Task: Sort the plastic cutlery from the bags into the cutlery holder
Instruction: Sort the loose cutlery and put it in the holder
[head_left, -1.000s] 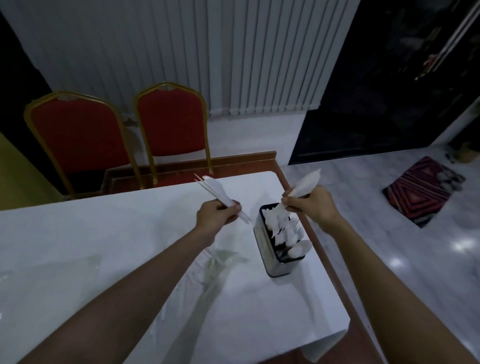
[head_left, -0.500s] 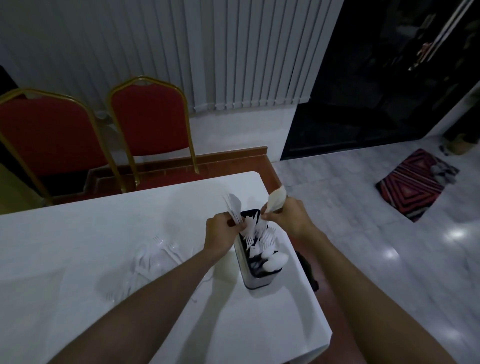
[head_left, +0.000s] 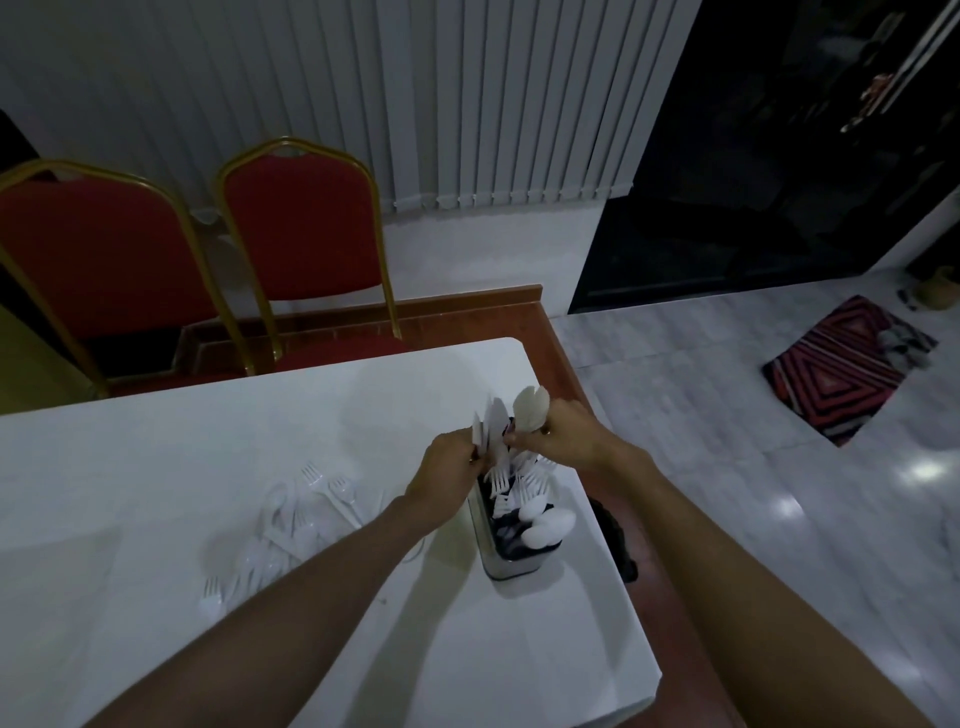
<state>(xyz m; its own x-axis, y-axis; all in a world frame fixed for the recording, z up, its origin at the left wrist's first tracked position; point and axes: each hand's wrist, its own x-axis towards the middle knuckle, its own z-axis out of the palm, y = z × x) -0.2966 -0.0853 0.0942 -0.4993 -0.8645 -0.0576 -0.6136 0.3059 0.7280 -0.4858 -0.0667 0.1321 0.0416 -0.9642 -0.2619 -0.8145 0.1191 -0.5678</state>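
Note:
A dark cutlery holder stands near the right edge of the white table, with white plastic forks and spoons sticking out of it. My left hand grips a small bundle of white knives upright over the holder's far end. My right hand holds white spoons just beside them, also above the far end. The two hands nearly touch.
A loose pile of plastic forks lies on a clear bag left of the holder. Two red chairs with gold frames stand behind the table. The table's right edge drops to a tiled floor with a striped mat.
Both hands have come down and together over the holder, from held apart and higher. The view has tilted down, which brings the fork pile into sight.

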